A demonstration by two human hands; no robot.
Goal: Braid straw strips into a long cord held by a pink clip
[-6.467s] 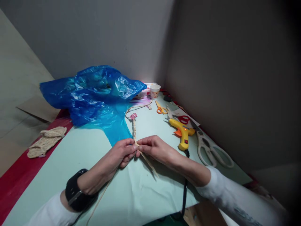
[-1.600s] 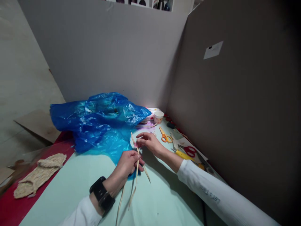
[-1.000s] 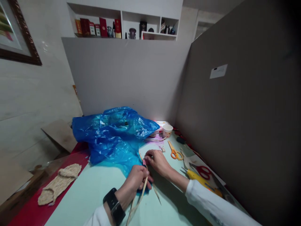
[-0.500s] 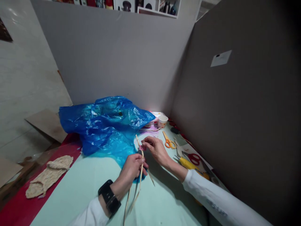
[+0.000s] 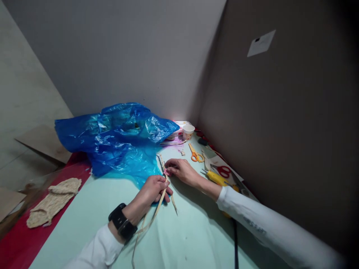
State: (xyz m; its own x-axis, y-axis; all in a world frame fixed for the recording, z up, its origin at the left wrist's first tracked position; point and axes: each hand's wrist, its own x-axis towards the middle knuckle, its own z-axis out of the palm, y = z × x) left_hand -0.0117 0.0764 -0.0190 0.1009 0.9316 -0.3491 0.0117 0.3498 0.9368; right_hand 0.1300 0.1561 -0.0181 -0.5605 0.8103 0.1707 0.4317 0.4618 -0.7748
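Pale straw strands [image 5: 159,204] run through my left hand [image 5: 157,188], whose thumb and forefinger pinch them; their loose ends trail down over the table. Just above, my right hand [image 5: 179,171] has its thumb and fingertips closed on a small pink clip [image 5: 166,172] at the braided part of the straw. The braid's narrow upper end [image 5: 160,158] points away from me, beside the blue plastic bag [image 5: 126,142]. A black watch is on my left wrist.
Orange scissors [image 5: 195,154], red-handled scissors [image 5: 223,171] and a yellow glue gun [image 5: 217,178] lie right of my hands. A paper cup [image 5: 188,131] stands behind. A woven straw piece [image 5: 54,201] lies on the red cloth [image 5: 17,243] at left.
The view has tilted down, so the shelf above the partition is out of sight. My hands still hold the straw and clip; the loose strands have swung left.
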